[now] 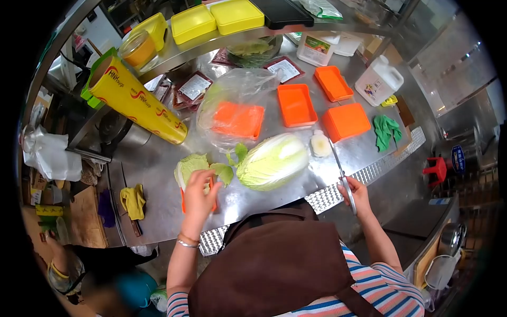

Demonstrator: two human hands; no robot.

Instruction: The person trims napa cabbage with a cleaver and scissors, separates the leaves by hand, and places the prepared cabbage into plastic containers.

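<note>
Brown apron (269, 264) nearest, below napa cabbage (275, 161). Cabbage lies on steel counter (153, 182). Right of it: right hand (358, 196), fingers grasping knife (340, 168); knife end beside pale cut piece (320, 145). Left of it: left hand (198, 196), fingers loosely curved over orange tray (213, 196); can't tell contact.

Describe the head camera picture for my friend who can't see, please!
A person's right hand holds a knife to the right of a big pale-green cabbage on a metal table. The left hand is by loose cabbage leaves and a small orange tray. More orange containers sit beyond.
</note>
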